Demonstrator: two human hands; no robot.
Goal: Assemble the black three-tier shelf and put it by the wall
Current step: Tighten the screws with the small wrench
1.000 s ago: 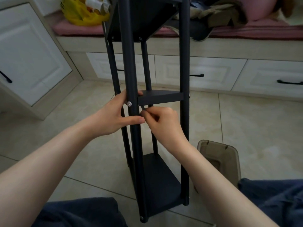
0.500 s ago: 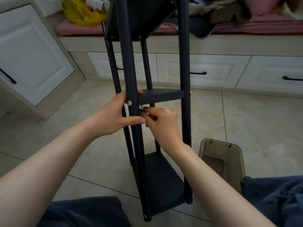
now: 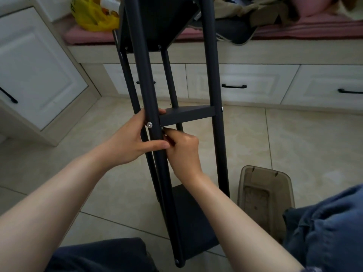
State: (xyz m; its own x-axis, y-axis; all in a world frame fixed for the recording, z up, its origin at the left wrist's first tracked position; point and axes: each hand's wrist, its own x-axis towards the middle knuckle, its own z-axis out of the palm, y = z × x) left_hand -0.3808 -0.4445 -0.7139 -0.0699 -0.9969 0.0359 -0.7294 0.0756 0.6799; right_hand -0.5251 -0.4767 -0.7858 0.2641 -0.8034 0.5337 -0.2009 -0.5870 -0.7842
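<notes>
The black three-tier shelf [image 3: 216, 75] stands upright on the tiled floor between my knees, its posts running up out of view. My left hand [image 3: 133, 142] grips the near front post just below the middle tier [image 3: 186, 114], beside a silver screw head [image 3: 150, 125]. My right hand [image 3: 182, 150] reaches in under the middle tier's left corner, fingertips pinching a small part there; the part itself is mostly hidden. The bottom tier [image 3: 193, 222] lies below my right forearm.
A smoky transparent plastic bin [image 3: 265, 191] sits on the floor to the right of the shelf. White drawers with black handles [image 3: 233, 86] and a pink cushioned bench [image 3: 294, 30] with a yellow bag [image 3: 92, 18] run behind. A white cabinet [image 3: 39, 75] stands left.
The shelf and view have shifted slightly. Both hands stay at the middle tier's left corner, the right fingers working a little closer under it.
</notes>
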